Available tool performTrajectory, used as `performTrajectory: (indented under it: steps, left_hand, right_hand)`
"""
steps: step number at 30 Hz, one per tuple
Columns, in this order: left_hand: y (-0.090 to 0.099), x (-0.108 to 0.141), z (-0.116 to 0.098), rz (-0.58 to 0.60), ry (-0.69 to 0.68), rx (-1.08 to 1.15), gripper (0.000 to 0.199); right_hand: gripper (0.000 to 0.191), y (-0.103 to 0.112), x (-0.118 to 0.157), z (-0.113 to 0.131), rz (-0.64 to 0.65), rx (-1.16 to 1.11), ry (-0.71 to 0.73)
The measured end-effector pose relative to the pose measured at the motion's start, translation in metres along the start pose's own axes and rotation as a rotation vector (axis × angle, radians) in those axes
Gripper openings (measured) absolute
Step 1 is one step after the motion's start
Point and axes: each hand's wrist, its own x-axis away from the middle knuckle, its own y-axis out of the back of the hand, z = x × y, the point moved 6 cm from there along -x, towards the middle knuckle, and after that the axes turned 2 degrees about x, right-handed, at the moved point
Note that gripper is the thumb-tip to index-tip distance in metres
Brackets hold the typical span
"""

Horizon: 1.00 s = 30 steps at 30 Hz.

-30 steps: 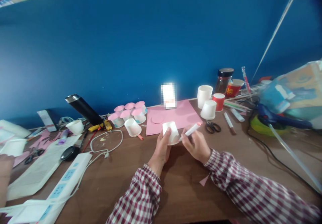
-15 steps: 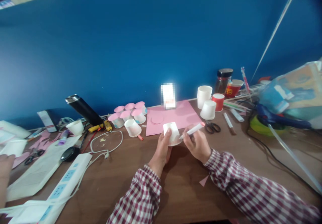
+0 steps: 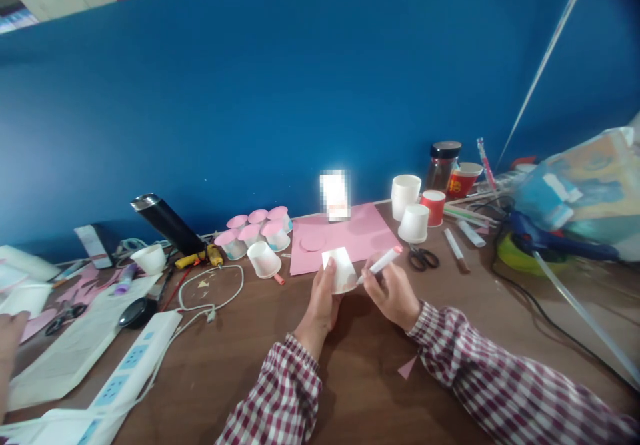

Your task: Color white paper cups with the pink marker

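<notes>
In my left hand (image 3: pixel 323 301) is a white paper cup (image 3: pixel 341 268), tilted, with the thumb on its near side. My right hand (image 3: pixel 393 293) grips a white marker (image 3: pixel 383 262) with a pinkish-red end that points up and to the right. The marker's lower tip is at the cup's right edge; whether it touches cannot be made out. Behind the hands lies pink paper (image 3: pixel 370 228) with a pink paper disc (image 3: pixel 313 241) on it. A white cup (image 3: pixel 264 260) stands upside down to the left, near a small orange-red cap (image 3: pixel 279 279).
Several cups with pink tops (image 3: pixel 250 233) stand left of the paper. On the right are black-handled scissors (image 3: pixel 423 258), white cups (image 3: pixel 414 223), a red cup (image 3: pixel 433 208) and a marker (image 3: pixel 457 248). A power strip (image 3: pixel 113 389) and another person's hand (image 3: pixel 11 338) are at left.
The view has tipped slightly, so the desk items sit a little lower in the picture. Both hands keep their hold on the cup and marker, with hardly any movement.
</notes>
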Motion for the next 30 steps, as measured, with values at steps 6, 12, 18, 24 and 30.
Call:
performTrajectory:
  steps: [6, 12, 18, 24, 30]
  left_hand:
    - [-0.003, 0.0, -0.003, 0.026, -0.009, -0.031, 0.042]
    - [-0.001, -0.002, 0.0, 0.037, 0.01, -0.039, 0.045]
    - [0.0, -0.001, 0.002, 0.032, 0.018, -0.036, 0.041]
    - [0.002, -0.001, 0.007, 0.034, 0.049, -0.029, 0.04]
    - [0.004, -0.001, 0.005, 0.0, 0.048, -0.009, 0.041]
  right_hand:
    - [0.008, 0.002, 0.001, 0.004, -0.013, 0.02, 0.021]
    - [0.005, -0.001, 0.003, 0.004, -0.019, 0.023, 0.035]
    - [0.007, -0.001, 0.003, 0.002, -0.032, 0.022, 0.025]
    - [0.005, 0.001, 0.002, 0.002, -0.045, 0.002, 0.016]
    - [0.005, -0.001, 0.002, -0.001, -0.014, -0.025, -0.004]
